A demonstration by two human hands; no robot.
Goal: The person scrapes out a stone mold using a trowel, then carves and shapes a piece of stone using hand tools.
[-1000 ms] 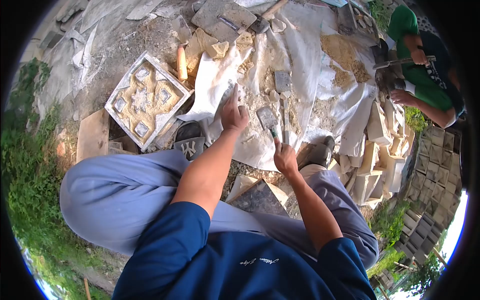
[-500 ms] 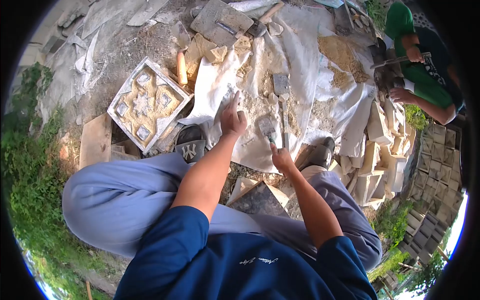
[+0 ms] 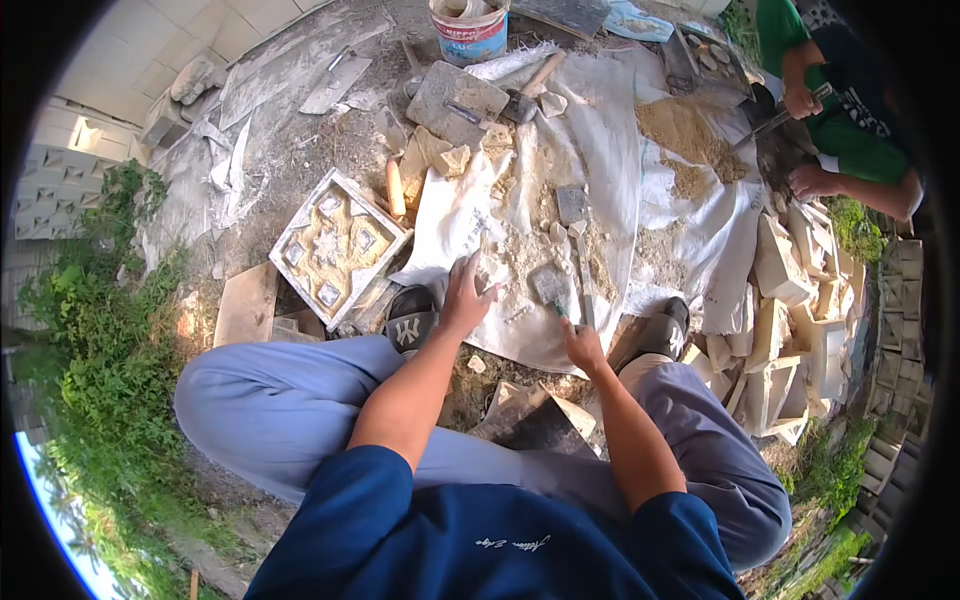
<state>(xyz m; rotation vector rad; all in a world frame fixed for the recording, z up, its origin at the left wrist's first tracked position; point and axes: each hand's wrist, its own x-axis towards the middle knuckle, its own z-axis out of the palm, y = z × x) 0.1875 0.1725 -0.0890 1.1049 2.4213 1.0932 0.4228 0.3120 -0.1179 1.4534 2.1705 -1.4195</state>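
My right hand (image 3: pixel 583 347) is closed around the green handle of a small trowel (image 3: pixel 549 285). The trowel's flat, mortar-smeared blade hangs low over a white sack (image 3: pixel 440 220) strewn with tan crumbs. Over the same sack, left of the blade, my left hand (image 3: pixel 468 297) has its fingers stretched and thumb apart. Nothing is visibly held in it, and its palm side is hidden. Beyond the trowel lie a dark square-bladed tool (image 3: pixel 572 205) and a long-handled tool (image 3: pixel 584 270). A square mould (image 3: pixel 340 245) with a sand-coloured star pattern sits to the left.
An orange-handled tool (image 3: pixel 395 188) rests by the mould. Farther back are a hammer (image 3: pixel 522 105), a flat slab (image 3: pixel 455 103) and a paint bucket (image 3: pixel 470 35). Cast blocks (image 3: pixel 785 265) are piled at right. A co-worker in green (image 3: pixel 845 120) holds a tool near a sand heap (image 3: pixel 690 135).
My left hand has drawn back from pointing with its index finger, and its fingers are now spread. The right hand still grips the trowel. The view has shifted, bringing the bucket into sight.
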